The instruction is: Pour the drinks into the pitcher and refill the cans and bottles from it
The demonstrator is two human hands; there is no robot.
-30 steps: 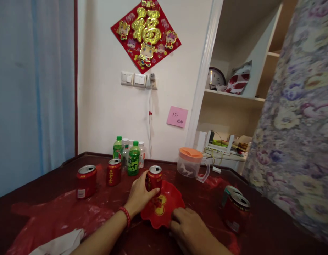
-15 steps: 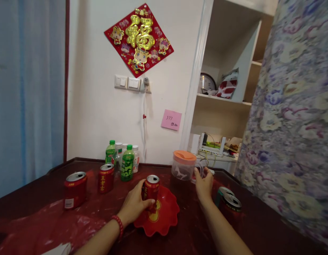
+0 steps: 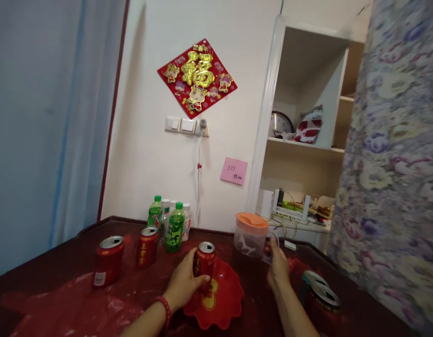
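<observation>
My left hand [image 3: 184, 282], with a red bead bracelet on its wrist, is wrapped round an upright red drink can [image 3: 204, 261]. That can is at the left back part of a red scalloped plate [image 3: 230, 299]; its base is hidden by my thumb. Farther right, my right hand [image 3: 280, 267] has its fingers curled at the handle of a clear plastic pitcher [image 3: 249, 241] with an orange lid. The pitcher stands upright on the dark red table. Part of the handle is covered by my fingers.
Two red cans, one nearer [image 3: 108, 262] and one behind [image 3: 146, 248], stand at left. Several bottles, including a green one [image 3: 175, 229], are by the wall. More cans [image 3: 321, 297] stand right of my right forearm. Red plastic film [image 3: 76, 304] covers the table's front left.
My view has tilted up, so everything sits lower and slightly to the right. My right hand's fingers have closed in at the pitcher's handle. My left hand keeps hold of the can.
</observation>
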